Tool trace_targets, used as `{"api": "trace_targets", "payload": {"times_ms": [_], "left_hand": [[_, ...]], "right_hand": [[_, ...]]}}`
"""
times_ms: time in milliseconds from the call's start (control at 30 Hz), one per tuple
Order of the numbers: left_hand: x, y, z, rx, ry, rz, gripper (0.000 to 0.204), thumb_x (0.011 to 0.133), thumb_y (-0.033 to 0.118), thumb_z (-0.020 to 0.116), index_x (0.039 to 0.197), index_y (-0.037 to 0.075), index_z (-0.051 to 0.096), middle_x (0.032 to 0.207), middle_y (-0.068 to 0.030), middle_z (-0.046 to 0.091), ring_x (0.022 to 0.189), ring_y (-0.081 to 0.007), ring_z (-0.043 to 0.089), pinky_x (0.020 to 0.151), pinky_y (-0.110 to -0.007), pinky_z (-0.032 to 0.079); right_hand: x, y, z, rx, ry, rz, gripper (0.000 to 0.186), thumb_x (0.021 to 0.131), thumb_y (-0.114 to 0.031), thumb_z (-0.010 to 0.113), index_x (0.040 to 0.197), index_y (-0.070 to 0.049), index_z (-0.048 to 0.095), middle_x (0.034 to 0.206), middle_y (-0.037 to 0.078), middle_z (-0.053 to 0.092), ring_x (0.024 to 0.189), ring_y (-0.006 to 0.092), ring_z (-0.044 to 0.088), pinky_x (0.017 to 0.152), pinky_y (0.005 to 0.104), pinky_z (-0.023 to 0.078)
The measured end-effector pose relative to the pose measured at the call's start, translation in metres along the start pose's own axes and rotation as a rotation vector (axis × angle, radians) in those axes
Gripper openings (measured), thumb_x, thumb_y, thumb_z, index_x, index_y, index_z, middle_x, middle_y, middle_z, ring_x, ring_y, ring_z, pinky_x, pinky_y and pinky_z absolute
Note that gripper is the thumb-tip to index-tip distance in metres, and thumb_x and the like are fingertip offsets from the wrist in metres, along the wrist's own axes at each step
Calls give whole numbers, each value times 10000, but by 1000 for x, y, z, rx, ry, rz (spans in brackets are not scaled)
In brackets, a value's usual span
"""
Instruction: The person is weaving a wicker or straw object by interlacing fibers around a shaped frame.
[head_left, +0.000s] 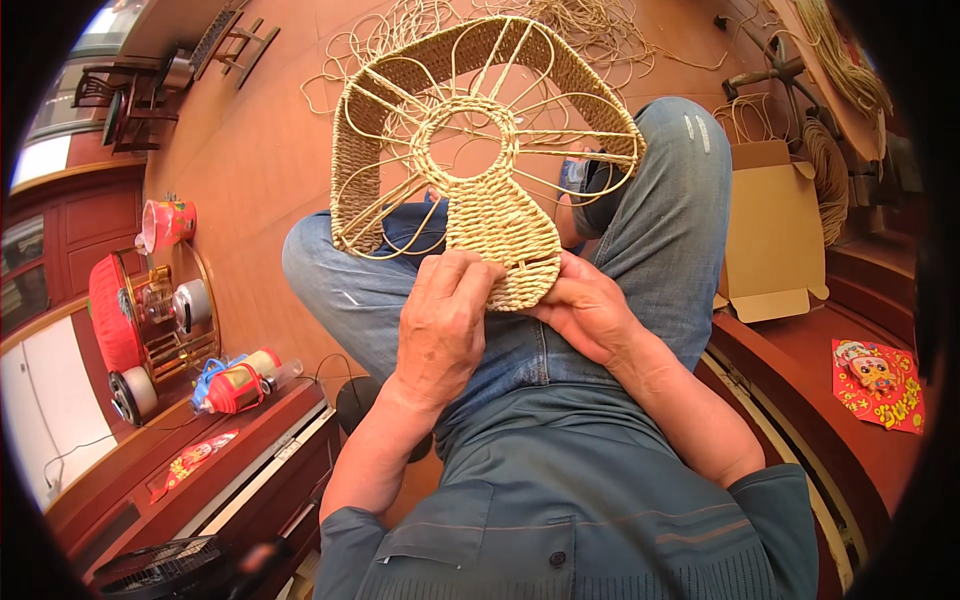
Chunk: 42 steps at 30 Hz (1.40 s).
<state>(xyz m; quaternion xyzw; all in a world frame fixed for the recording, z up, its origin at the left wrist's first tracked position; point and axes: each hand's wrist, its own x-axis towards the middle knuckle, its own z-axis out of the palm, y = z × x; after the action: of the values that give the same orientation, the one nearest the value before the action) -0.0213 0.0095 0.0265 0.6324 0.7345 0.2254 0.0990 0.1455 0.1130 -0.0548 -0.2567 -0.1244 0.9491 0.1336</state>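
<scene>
Resting across my knees is a pale woven straw frame with a braided band round it, wire loops, cord-wrapped spokes and a central ring. A rounded, densely woven panel extends from the ring toward me. My left hand has its fingers bent closed on this panel's lower left part, fingertips partly hidden among themselves. My right hand grips the panel's lower right edge from beside and beneath it, close to a narrow gap in the weave.
Loose straw cord lies beyond the frame. Left are stools, a pink bucket, a rattan stand, bottles and a fan. Right are cardboard, cord coils and a red paper decoration.
</scene>
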Motion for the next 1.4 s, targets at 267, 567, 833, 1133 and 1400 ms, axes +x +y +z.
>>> {"api": "trace_targets", "payload": {"times_ms": [267,567,833,1133,1400], "left_hand": [[1,3,12,-90,141,-13,288,891,-72,747,1144,58,700,1001,-116,719,909,-312,688,813,-400,546],[-1,-1,8,-188,147,-110,444,903,-79,749,1317,70,686,1037,-92,744,926,-225,729,818,-348,578],[-6,-8,-3,-962,268,-521,230,1064,15,639,1290,-12,669,1110,-63,726,924,-107,666,837,-255,554],[-10,-1,2,-914,235,-555,193,1048,9,664,1236,-7,704,1095,-39,727,926,-98,658,843,-253,547],[-1,6,6,-350,157,-256,181,965,-45,709,1133,14,738,1050,-97,716,925,-193,702,828,-302,558]], "right_hand": [[18,14,-2,-112,40,-8,385,1013,26,675,1392,-4,613,1329,90,719,1184,210,721,1044,397,605],[24,19,3,-112,80,-57,317,974,7,737,1288,-32,720,1232,64,770,1081,154,742,947,325,613],[16,16,1,151,206,172,235,1078,-219,639,1277,-99,676,1144,19,765,955,139,708,747,335,582],[8,24,2,177,202,84,223,1079,-168,632,1280,-93,693,1223,40,754,1057,161,715,899,370,594],[7,21,-2,191,130,-17,274,1083,-130,618,1345,-77,679,1273,50,748,1139,170,716,1025,385,572]]}}
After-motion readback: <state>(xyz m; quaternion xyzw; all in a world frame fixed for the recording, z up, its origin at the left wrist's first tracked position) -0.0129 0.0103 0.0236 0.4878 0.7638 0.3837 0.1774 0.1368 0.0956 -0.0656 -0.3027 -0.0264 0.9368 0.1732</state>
